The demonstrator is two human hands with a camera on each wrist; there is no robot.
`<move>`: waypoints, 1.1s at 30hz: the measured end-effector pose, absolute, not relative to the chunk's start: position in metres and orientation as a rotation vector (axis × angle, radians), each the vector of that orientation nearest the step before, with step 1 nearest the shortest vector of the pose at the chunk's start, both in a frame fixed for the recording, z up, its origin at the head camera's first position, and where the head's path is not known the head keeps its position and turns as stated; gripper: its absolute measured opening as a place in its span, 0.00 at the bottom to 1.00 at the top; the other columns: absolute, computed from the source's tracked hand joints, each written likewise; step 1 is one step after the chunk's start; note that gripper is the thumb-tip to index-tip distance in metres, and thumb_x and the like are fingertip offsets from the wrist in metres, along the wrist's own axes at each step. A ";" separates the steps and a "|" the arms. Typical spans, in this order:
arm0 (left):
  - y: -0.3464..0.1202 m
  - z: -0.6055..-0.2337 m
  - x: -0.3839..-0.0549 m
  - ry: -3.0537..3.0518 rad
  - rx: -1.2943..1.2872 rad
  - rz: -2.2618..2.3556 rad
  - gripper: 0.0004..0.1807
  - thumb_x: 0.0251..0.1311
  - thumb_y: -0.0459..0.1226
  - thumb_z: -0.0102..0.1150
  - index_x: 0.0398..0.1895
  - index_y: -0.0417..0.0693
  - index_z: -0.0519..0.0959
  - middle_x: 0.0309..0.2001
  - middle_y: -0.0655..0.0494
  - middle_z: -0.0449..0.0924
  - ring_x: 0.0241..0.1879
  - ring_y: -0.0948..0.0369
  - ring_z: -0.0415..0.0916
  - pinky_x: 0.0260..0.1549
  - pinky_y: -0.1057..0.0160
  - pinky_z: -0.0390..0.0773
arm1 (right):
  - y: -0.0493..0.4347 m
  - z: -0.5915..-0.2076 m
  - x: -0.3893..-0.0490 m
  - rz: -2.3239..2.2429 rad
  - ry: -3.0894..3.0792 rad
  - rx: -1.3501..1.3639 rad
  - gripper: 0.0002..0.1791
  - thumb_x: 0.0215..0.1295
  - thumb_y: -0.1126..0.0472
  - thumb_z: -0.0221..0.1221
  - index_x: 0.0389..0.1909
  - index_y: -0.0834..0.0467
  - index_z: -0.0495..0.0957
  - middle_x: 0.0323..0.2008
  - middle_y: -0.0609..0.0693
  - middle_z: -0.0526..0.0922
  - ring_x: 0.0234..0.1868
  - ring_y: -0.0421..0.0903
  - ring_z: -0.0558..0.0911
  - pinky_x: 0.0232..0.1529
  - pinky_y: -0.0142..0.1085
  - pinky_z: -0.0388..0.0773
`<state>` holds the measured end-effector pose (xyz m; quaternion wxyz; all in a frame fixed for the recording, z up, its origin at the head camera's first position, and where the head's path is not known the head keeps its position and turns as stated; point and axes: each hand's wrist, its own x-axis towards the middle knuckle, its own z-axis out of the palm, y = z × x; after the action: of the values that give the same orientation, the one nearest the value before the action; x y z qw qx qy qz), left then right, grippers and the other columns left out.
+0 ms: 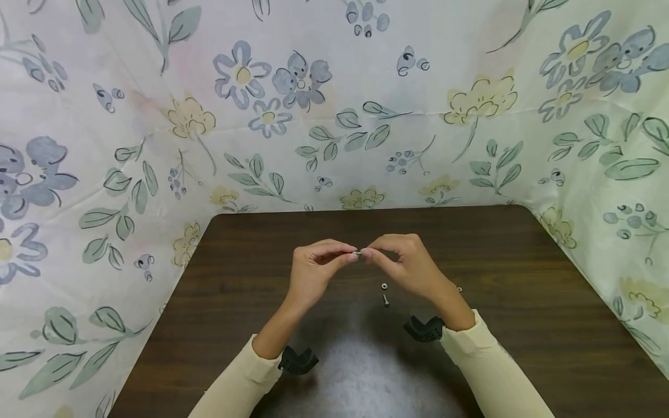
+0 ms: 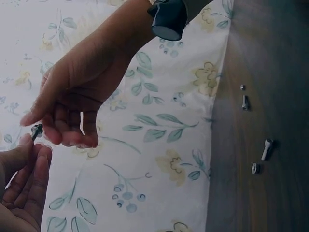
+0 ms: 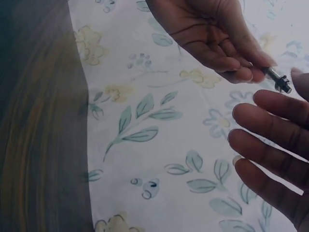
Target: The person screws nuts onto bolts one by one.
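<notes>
A small metal bolt (image 3: 271, 72) is pinched between the thumb and fingertips of my left hand (image 1: 312, 273), its threaded end pointing to the right hand. A nut (image 3: 282, 83) sits around the bolt near that end. My right hand (image 1: 405, 264) has its thumb and index finger at either side of the nut, pinching it lightly, with the other fingers spread. Both hands are raised above the dark table. Below them lie a loose nut (image 1: 384, 286) and a loose bolt (image 1: 386, 300).
The dark wooden table (image 1: 235, 325) reaches back to a floral cloth (image 1: 334, 81) hanging behind and at the sides. Another small nut (image 1: 460, 289) lies beside the right wrist. In the left wrist view, a second loose bolt (image 2: 245, 103) lies on the table.
</notes>
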<state>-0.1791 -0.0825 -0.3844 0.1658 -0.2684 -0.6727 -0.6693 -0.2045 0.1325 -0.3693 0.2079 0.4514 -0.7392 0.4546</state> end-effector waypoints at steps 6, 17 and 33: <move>-0.083 -0.383 -0.180 -1.926 -0.750 -1.904 0.04 0.58 0.29 0.72 0.37 0.41 0.89 0.35 0.51 0.88 0.33 0.54 0.85 0.34 0.59 0.87 | 0.134 -0.369 -0.204 1.284 -2.107 1.200 0.15 0.60 0.69 0.71 0.48 0.56 0.85 0.41 0.45 0.88 0.37 0.39 0.86 0.38 0.38 0.85; -0.083 -0.383 -0.180 -1.932 -0.747 -1.918 0.05 0.58 0.29 0.72 0.37 0.41 0.90 0.36 0.51 0.88 0.34 0.53 0.85 0.35 0.59 0.87 | 0.133 -0.369 -0.206 1.285 -2.008 1.302 0.14 0.55 0.72 0.73 0.41 0.56 0.86 0.37 0.45 0.88 0.35 0.38 0.84 0.39 0.29 0.82; -0.081 -0.385 -0.177 -1.924 -0.774 -1.945 0.05 0.58 0.29 0.71 0.38 0.39 0.89 0.36 0.50 0.88 0.35 0.51 0.86 0.37 0.54 0.87 | 0.133 -0.371 -0.204 1.313 -2.052 1.291 0.09 0.60 0.73 0.69 0.32 0.55 0.87 0.30 0.46 0.87 0.29 0.39 0.83 0.33 0.30 0.81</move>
<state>-0.1775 -0.0812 -0.3854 0.1487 -0.2692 -0.6691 -0.6766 -0.2035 0.1328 -0.3711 0.1913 0.4595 -0.7306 0.4674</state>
